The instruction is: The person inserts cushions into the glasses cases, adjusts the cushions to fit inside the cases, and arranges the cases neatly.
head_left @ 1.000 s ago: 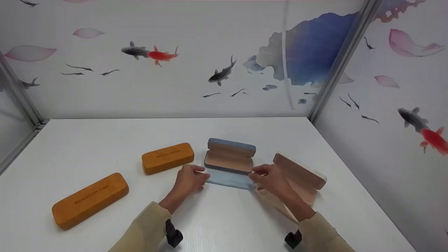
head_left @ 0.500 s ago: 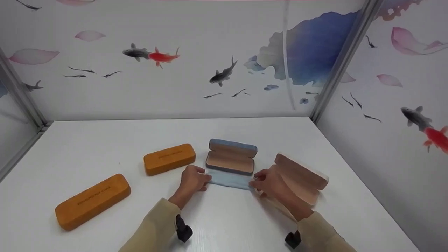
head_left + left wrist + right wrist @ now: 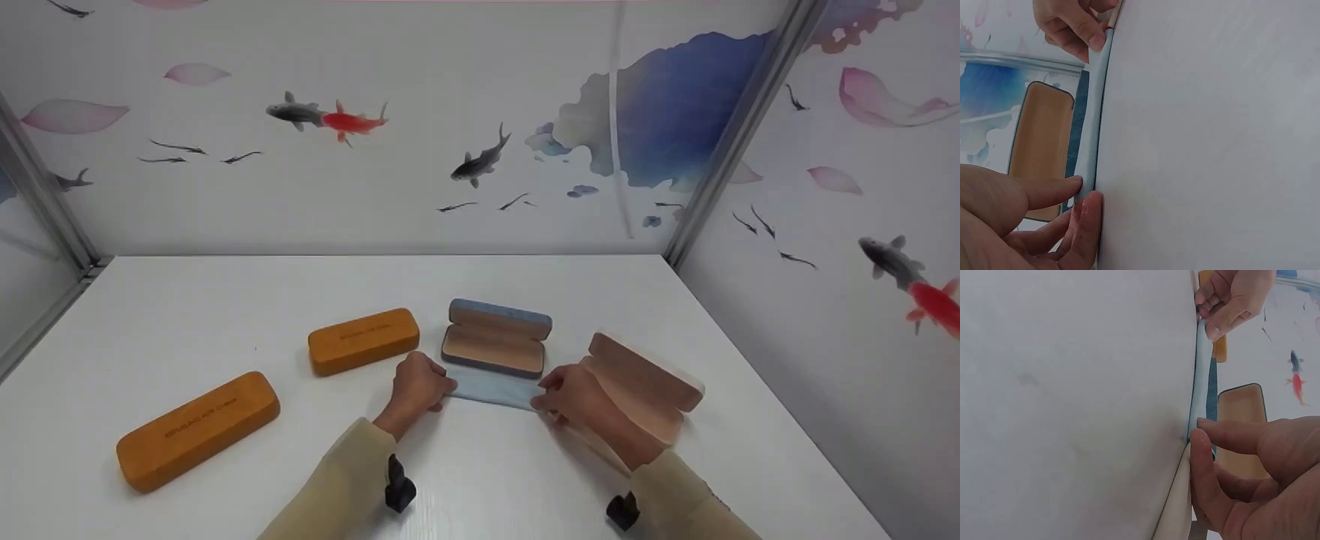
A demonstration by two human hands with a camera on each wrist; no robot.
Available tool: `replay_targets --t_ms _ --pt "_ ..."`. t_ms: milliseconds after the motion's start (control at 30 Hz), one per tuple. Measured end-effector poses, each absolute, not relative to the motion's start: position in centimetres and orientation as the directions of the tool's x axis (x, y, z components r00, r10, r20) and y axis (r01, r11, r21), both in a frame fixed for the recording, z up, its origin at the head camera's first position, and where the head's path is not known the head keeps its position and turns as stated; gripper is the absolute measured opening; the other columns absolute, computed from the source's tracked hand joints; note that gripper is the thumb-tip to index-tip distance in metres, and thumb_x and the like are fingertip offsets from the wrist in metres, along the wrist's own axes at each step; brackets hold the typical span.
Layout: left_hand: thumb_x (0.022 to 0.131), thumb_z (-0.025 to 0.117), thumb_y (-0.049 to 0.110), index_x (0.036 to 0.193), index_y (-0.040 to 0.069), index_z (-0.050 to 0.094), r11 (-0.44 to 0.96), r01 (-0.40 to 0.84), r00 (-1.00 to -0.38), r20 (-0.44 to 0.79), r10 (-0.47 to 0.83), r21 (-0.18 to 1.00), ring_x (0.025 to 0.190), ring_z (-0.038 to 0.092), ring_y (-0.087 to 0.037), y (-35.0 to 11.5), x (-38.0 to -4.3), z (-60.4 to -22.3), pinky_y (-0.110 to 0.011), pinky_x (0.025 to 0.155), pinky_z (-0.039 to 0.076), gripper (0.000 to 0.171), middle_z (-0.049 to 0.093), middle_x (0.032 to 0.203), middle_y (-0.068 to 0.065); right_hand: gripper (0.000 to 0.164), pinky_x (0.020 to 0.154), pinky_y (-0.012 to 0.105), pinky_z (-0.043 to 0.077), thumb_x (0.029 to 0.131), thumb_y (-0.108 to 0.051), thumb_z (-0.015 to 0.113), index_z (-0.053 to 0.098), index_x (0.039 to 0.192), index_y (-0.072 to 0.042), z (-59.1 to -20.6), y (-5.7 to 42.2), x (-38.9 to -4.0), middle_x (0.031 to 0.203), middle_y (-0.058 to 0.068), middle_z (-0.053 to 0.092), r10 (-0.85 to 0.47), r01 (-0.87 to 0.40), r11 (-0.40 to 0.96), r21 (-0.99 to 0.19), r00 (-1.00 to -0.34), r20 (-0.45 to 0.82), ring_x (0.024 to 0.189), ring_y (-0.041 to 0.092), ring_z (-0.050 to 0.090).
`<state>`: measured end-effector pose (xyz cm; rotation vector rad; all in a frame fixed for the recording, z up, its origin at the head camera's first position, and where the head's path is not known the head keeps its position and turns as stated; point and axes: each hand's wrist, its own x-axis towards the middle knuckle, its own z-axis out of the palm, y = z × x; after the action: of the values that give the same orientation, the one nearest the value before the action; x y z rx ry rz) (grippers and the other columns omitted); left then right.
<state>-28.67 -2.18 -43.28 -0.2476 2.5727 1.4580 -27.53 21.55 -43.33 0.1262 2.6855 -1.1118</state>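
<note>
A folded light blue cloth lies flat on the white table, just in front of an open blue glasses case with a tan lining. My left hand pinches the cloth's left end between thumb and fingers. At the other end my right hand pinches it too, thumb and index finger meeting at its edge in the right wrist view. Beneath and behind the right hand stands an open cream glasses case, with a cream cloth partly hidden under that hand.
Two closed orange glasses cases lie on the left: a nearer case and a farther case beside the blue one. White panels printed with fish and petals, joined by metal posts, stand round the table.
My left hand has moved right and closed its fingers on the left end of the blue cloth. The right hand stays at the right end; the cases have not moved.
</note>
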Motion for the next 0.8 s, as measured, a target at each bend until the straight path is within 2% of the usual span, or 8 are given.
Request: replay_targets --t_ms 267,433,667,800 --pt "0.08 0.068 0.009 0.098 -0.002 0.064 0.522 -0.283 -0.955 -0.284 -0.081 0.805 0.051 0.057 -0.014 -1.8 -28.8 -43.4 -0.022 0.045 0.05 0.022 0.063 0.086 -0.01 0.022 0.056 0.023 0.05 0.076 -0.023 0.074 0.064 0.093 -0.013 -43.4 21.4 -27.6 0.07 0.004 0.06 0.02 0.201 0.722 -0.662 -0.963 -0.27 0.06 0.016 0.056" --pt "0.081 0.066 0.012 0.097 -0.001 0.063 0.543 -0.282 -0.955 -0.283 -0.083 0.791 0.051 0.057 -0.015 -1.7 -28.5 -43.2 -0.022 0.044 0.049 0.02 0.062 0.086 -0.009 0.023 0.055 0.022 0.048 0.076 -0.026 0.074 0.064 0.094 -0.016 -43.3 21.3 -27.5 0.07 0.003 0.06 0.043 0.206 0.76 -0.616 -0.962 -0.268 0.061 0.016 0.056" --pt "0.083 0.063 0.013 0.093 0.002 0.061 0.541 -0.229 -0.97 -0.237 -0.055 0.81 0.053 0.052 -0.013 -1.7 -28.2 -42.6 -0.017 0.044 0.044 0.015 0.059 0.083 -0.007 0.024 0.052 0.023 0.045 0.076 -0.021 0.074 0.062 0.094 -0.012 -43.5 21.5 -27.4 0.073 0.005 0.059 0.041 0.228 0.677 -0.7 -0.961 -0.274 0.061 0.016 0.053" --pt "0.084 0.063 0.013 0.092 0.003 0.062 0.49 -0.217 -0.974 -0.221 -0.051 0.844 0.059 0.053 -0.014 -1.6 -28.4 -42.3 -0.017 0.049 0.046 0.013 0.057 0.082 -0.007 0.025 0.052 0.022 0.044 0.076 -0.018 0.074 0.061 0.096 -0.01 -43.5 21.5 -27.4 0.077 0.006 0.059 0.056 0.264 0.618 -0.74 -0.954 -0.294 0.063 0.016 0.053"
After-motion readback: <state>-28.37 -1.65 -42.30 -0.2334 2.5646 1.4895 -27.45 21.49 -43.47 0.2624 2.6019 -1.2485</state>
